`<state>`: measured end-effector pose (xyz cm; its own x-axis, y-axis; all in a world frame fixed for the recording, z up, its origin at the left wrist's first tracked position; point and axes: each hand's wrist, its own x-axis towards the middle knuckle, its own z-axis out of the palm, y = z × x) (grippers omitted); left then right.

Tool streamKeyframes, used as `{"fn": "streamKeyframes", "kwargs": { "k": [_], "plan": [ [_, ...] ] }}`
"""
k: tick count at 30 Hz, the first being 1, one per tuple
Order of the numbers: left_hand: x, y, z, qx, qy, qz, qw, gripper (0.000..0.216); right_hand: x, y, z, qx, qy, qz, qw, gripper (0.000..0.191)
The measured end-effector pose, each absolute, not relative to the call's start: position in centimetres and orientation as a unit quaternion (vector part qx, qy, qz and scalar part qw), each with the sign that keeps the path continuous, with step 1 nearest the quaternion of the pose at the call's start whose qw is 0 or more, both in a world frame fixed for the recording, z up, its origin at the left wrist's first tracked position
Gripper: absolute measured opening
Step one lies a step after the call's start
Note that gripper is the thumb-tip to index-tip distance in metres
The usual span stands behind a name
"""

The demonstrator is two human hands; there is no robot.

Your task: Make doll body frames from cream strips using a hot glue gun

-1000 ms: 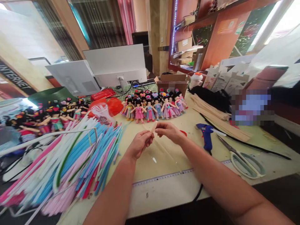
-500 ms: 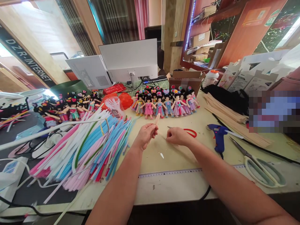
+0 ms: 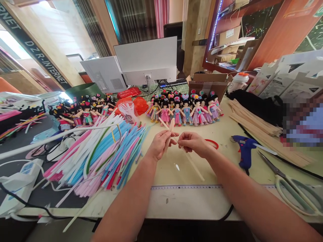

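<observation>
My left hand [image 3: 158, 145] is closed around a short bundle of beige pipe cleaners [image 3: 172, 124], whose tip stands up above the fingers. In my right hand [image 3: 193, 144] the thumb and fingers pinch a long beige pipe cleaner [image 3: 195, 167]. This strip slants across the bundle, one end up and left past my left hand, the other down and right over the table. Just behind my right hand shows a red handle loop [image 3: 212, 144]; the rest of that tool is hidden. A small white scrap [image 3: 177, 167] lies below the hands.
Left lies a heap of coloured pipe cleaners [image 3: 101, 151]. Rows of small dolls [image 3: 186, 112] stand behind the hands. On the right are a blue glue gun [image 3: 244, 151], large scissors [image 3: 290, 188] and beige strips [image 3: 267, 134]. A ruler strip [image 3: 186, 187] runs along the front.
My right hand has come closer to my left and now holds a long beige pipe cleaner plainly crossing the bundle. The view has shifted slightly, so the surroundings sit farther right.
</observation>
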<state>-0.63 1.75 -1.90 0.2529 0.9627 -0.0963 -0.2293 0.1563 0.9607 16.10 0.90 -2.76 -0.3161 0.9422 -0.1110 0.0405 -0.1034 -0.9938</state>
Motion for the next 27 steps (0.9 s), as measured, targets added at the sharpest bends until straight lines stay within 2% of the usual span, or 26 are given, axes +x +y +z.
{"fn": "streamKeyframes", "kwargs": {
  "k": [6, 10, 16, 22, 27],
  "plan": [
    [-0.9, 2.1, -1.9, 0.41, 0.39, 0.482, 0.669, 0.018, 15.4, 0.6, -2.9, -0.404, -0.616, 0.529, 0.422, 0.014],
    [-1.1, 2.2, -1.9, 0.36, 0.379, 0.479, 0.705, 0.016, 15.3, 0.3, -2.9, -0.395, -0.695, 0.37, 0.474, 0.011],
    [-0.8, 2.0, -2.0, 0.346, 0.332, 0.456, 0.75, 0.015, 15.4, -0.2, -2.8, -0.396, -0.768, 0.202, 0.462, 0.015],
    [-0.7, 1.8, -1.9, 0.343, 0.333, 0.442, 0.759, 0.013, 15.2, -0.6, -2.6, -0.397, -0.786, 0.135, 0.455, 0.016],
    [-0.8, 1.7, -1.7, 0.343, 0.338, 0.437, 0.76, 0.011, 15.3, -0.6, -2.7, -0.383, -0.796, 0.125, 0.451, 0.016]
  ]
}}
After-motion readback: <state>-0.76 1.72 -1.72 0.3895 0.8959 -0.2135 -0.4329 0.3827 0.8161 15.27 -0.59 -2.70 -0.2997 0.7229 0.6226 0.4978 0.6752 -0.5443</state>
